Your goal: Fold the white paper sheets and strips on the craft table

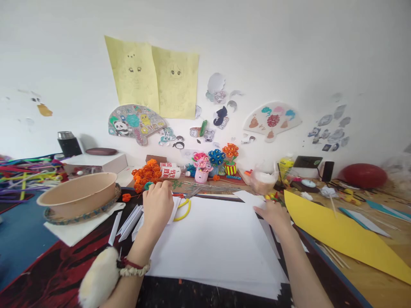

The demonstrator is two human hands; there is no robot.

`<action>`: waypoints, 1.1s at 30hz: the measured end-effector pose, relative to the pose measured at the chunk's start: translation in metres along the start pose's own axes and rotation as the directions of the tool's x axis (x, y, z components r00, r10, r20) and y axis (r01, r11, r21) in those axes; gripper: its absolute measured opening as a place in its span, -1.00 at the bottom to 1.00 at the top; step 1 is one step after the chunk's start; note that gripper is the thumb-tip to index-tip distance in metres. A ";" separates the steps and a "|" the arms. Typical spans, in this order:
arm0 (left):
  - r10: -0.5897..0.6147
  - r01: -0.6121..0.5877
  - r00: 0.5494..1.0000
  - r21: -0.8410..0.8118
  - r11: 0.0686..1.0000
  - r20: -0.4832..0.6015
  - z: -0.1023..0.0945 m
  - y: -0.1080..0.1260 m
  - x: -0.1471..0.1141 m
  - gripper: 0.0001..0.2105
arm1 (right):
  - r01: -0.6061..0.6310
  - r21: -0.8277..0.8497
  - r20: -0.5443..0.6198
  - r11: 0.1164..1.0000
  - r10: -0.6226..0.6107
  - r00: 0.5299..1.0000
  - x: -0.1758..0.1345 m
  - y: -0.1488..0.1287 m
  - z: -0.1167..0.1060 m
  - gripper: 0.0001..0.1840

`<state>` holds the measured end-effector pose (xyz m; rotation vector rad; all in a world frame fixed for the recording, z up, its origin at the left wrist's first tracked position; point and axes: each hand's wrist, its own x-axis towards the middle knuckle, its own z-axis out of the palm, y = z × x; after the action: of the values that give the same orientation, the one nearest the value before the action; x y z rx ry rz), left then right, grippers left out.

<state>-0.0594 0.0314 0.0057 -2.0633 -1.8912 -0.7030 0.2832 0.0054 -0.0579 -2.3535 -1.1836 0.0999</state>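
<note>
A stack of white paper sheets [215, 244] lies on the dark mat in front of me. My left hand [158, 203] is curled closed over the stack's far left, beside a smaller white piece; whatever its fingers hold is hidden. Scissors with yellow handles [184, 210] rest just right of that hand. At the far right corner, my right hand [274, 214] pinches a piece of white paper [250, 198], thumb on the near side. Several folded white paper strips [130, 222] lie left of my left wrist, which wears a white fluffy ornament [100, 276].
A beige basin [78, 194] stands at left, near colourful pipe cleaners [22, 177]. Orange fuzzy flowers [146, 174] and small flower pots [202, 175] line the back. Yellow card [343, 235] lies at right. Wooden sticks [335, 256] lie under its near edge.
</note>
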 end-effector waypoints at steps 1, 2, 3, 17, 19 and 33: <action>0.005 -0.005 1.000 -0.013 1.000 -0.003 0.000 0.001 0.000 -0.71 | -0.004 -0.039 0.011 0.999 0.004 1.000 0.001 0.003 0.004 -0.52; 0.007 -0.007 1.000 -0.025 1.000 0.000 0.001 0.001 -0.001 -0.71 | 0.001 -0.070 0.020 0.998 0.000 1.000 0.003 0.005 0.008 -0.51; 0.007 -0.007 1.000 -0.034 0.999 0.008 0.002 0.001 -0.001 -0.71 | 0.012 -0.094 0.028 0.996 -0.009 1.000 0.004 0.007 0.011 -0.51; 0.025 -0.023 0.998 -0.052 0.998 0.051 0.005 0.002 -0.001 -0.72 | -0.010 -0.023 -0.037 1.000 0.009 0.999 0.026 0.020 0.015 -0.43; 0.029 -0.026 0.998 -0.057 0.998 0.054 0.006 0.003 -0.001 -0.72 | -0.023 0.037 -0.046 0.999 0.025 0.999 0.028 0.020 0.014 -0.49; 0.139 -0.036 0.969 -0.437 0.899 0.206 0.016 0.024 -0.008 -0.79 | 0.178 0.750 -0.049 0.638 -0.214 0.976 0.007 -0.022 -0.010 -0.42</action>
<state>-0.0329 0.0295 -0.0090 -2.5879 -1.8724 -0.9672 0.2740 0.0179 -0.0378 -1.4777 -1.1167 0.4777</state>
